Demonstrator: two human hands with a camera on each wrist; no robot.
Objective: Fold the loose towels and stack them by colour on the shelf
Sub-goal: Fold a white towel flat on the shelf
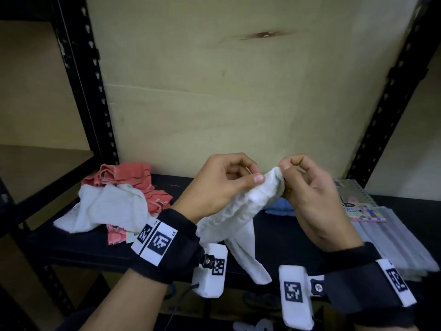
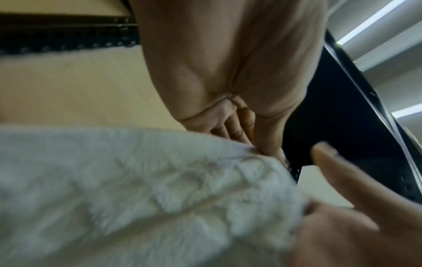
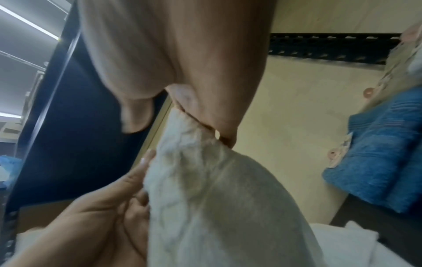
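Note:
A white towel hangs bunched between both hands above the black shelf. My left hand pinches its top edge between thumb and curled fingers. My right hand pinches the same edge just to the right. The towel's tail droops past the shelf's front edge. In the left wrist view the white towel fills the lower frame under my left hand. In the right wrist view my right hand pinches the white towel at its top.
A loose pile of another white towel and red striped towels lies on the shelf's left. A blue towel sits behind my right hand. Packaged flat goods lie at the right. Black slotted uprights flank the bay.

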